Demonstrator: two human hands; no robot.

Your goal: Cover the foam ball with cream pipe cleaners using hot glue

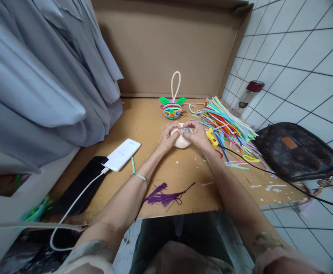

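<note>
Near the middle of the wooden table, a round cream-coloured piece (181, 142) is held between both hands. My left hand (168, 136) grips its left side, thumb on top. On the right side, my right hand (197, 134) is closed round the edge, its thumb and fingers by a small shiny greyish patch (187, 130) that I cannot make out clearly. Just behind stands a colourful animal-face ornament (172, 110) with green ears and a white loop. A yellow glue gun (211, 137) lies right beside my right hand, partly hidden by it.
Pipe cleaners (229, 123) are heaped at the right, near a bottle (248, 98) and a brown patterned bag (297, 151). Purple tassels (163, 197) lie at the front edge. A white power bank (123, 154) rests over a black device (81, 186) at the left. Grey cloth (49, 68) hangs there.
</note>
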